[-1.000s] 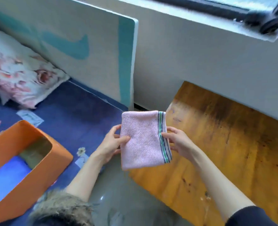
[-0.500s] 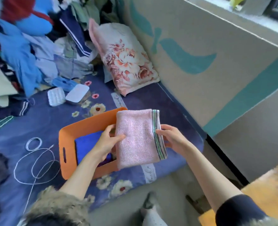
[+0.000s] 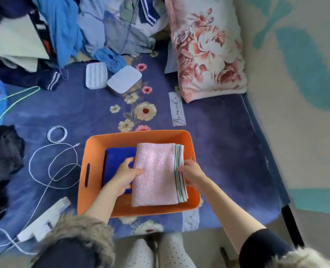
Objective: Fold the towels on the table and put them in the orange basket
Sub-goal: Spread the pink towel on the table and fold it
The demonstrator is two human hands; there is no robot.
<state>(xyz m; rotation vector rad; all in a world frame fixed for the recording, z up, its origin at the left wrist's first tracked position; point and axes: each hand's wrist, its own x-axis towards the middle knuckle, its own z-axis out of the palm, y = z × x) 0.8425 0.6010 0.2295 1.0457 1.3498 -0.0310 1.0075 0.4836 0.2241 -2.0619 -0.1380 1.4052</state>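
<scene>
— Half a second back the folded pink towel [image 3: 156, 174] was hanging in the air above the basket; now it is sitting down inside the orange basket [image 3: 94, 149].

— Which way is it lying?

— Long axis is running away from the person, with the striped edge pointing right, close to the basket's right wall.

— And the hands?

— Left hand [image 3: 125, 174] is gripping the towel's left edge, thumb lying on top and fingers curling underneath. Right hand [image 3: 191, 172] is pinching the striped edge, fingers bent together. Both forearms are reaching forward over the near rim.

— Anything else in the basket?

— A folded blue towel [image 3: 116, 159] is lying under the pink one, showing on the left. The basket is sitting on a floral purple blanket [image 3: 94, 113].
</scene>
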